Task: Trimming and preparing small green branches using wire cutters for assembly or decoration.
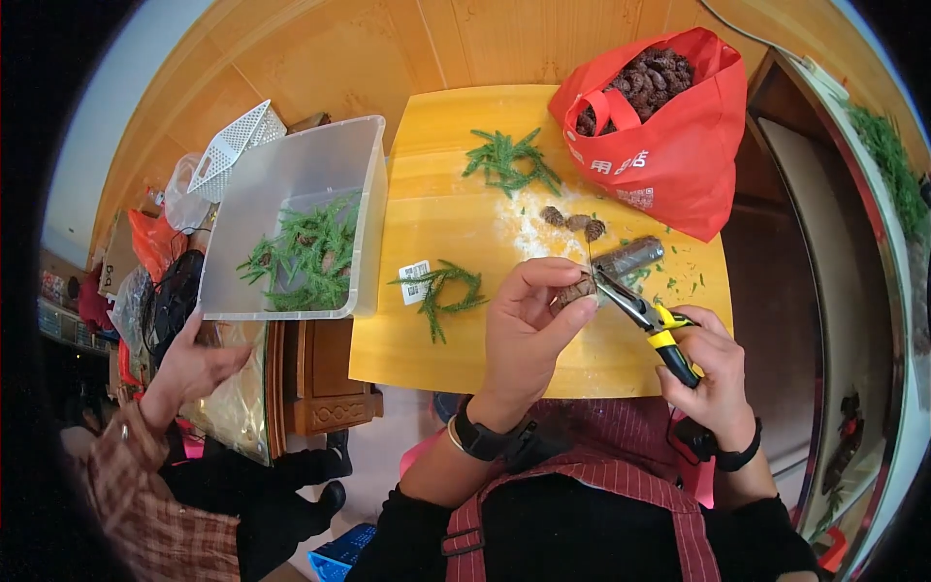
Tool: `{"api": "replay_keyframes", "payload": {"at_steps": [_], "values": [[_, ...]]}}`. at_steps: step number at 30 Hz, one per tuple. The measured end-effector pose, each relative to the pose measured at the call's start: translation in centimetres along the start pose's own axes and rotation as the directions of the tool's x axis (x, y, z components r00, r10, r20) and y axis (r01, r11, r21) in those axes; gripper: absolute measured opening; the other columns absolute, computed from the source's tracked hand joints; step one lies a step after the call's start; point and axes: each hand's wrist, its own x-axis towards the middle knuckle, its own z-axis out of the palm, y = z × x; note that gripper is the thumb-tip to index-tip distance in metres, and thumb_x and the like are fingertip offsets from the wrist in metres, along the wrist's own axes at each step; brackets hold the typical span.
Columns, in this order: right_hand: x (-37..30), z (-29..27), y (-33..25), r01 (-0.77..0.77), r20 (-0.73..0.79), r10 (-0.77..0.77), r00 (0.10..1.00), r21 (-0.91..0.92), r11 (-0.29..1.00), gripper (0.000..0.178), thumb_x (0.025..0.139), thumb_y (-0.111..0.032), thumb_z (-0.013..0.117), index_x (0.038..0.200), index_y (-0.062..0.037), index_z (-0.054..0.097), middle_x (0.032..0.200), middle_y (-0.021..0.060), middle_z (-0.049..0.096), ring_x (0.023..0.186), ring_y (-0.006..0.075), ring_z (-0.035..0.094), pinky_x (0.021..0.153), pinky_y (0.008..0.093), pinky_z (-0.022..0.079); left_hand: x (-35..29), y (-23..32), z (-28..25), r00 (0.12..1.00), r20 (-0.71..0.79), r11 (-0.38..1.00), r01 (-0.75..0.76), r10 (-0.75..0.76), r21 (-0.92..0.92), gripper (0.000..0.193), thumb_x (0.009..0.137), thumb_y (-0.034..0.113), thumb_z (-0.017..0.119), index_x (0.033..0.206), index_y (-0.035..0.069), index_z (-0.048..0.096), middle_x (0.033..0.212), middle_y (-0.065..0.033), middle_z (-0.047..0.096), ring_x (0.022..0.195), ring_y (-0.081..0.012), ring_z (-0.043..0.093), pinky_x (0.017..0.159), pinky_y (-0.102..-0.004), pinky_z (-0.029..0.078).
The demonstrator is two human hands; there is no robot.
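Note:
My left hand (519, 335) pinches a brown pine cone (574, 290) between thumb and fingers over the table. A thin dark wire seems to rise from the cone. Wrapped around the handles of yellow-and-black pliers (676, 357), my right hand (716, 378) brings their jaws up against the cone. How far the jaws are closed is hard to see. Just beyond lie a dark cylinder (630, 256) with a shiny surface and several loose pine cones (594, 230). Two small green sprig rings rest on the table, one farther back (506, 163) and one nearer (451, 299).
A red bag (698, 136) full of pine cones stands at the yellow table's (407, 354) back right. At left, a clear plastic bin (370, 218) holds green sprigs. Another person's hand (194, 367) is by its near corner. White powder and green clippings are scattered about.

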Motion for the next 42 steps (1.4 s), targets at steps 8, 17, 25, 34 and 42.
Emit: {"api": "replay_keyframes", "payload": {"at_steps": [8,17,25,34,42], "values": [[0.0,0.4,0.0,0.014,-0.064,-0.018,0.998,-0.07,0.997,0.018,0.056,-0.003,0.064,0.072,0.0003,0.057,0.067,0.0116,0.057,0.079,0.0338,0.059,0.072,0.0373,0.048,-0.2,0.0,0.1,0.999,0.017,0.997,-0.048,0.047,0.058,0.033,0.07,-0.018,0.057,0.097,0.002,0.053,0.109,-0.0094,0.05,0.101,-0.0162,0.051,0.089,-0.0281,0.042],[-0.2,0.4,0.4,0.056,-0.095,-0.061,0.994,-0.054,0.997,0.012,0.059,0.001,0.062,0.065,0.0003,0.051,0.057,0.0108,0.048,0.062,0.0313,0.058,0.071,0.0371,0.049,0.1,1.3,0.1,0.966,0.053,0.948,0.257,-0.252,-0.19,0.017,0.084,-0.003,0.05,0.101,0.002,0.051,0.104,-0.0108,0.055,0.09,-0.0177,0.056,0.078,-0.0273,0.047],[-0.6,0.2,0.4,-0.019,-0.043,0.021,0.999,0.046,0.999,0.019,0.063,-0.002,0.066,0.062,-0.0002,0.048,0.057,0.0138,0.048,0.063,0.0337,0.057,0.069,0.0365,0.05,-0.1,0.3,-0.2,0.98,0.121,0.875,-0.194,0.156,0.443,0.016,0.087,-0.001,0.048,0.103,-0.003,0.05,0.099,-0.0132,0.058,0.083,-0.0198,0.061,0.072,-0.0283,0.05],[-0.5,-0.1,0.6,0.0,-0.053,0.002,0.999,0.02,1.0,0.018,0.063,0.0,0.065,0.061,0.0,0.048,0.057,0.0136,0.048,0.062,0.0331,0.058,0.067,0.0364,0.05,0.6,0.7,-1.4,0.941,0.109,0.945,0.325,-0.32,-0.038,0.025,0.078,-0.01,0.056,0.101,-0.002,0.051,0.101,-0.0126,0.057,0.081,-0.0177,0.061,0.071,-0.0268,0.05],[-0.6,0.1,1.0,-0.072,-0.033,0.074,0.997,0.068,0.995,0.016,0.058,0.002,0.061,0.06,0.0002,0.045,0.064,0.0154,0.054,0.059,0.0287,0.058,0.053,0.0304,0.045,0.5,1.6,0.9,0.967,0.107,0.774,-0.251,0.233,0.581,0.019,0.082,-0.005,0.055,0.1,-0.001,0.051,0.087,-0.0083,0.059,0.075,-0.0142,0.06,0.069,-0.0243,0.049]]}}
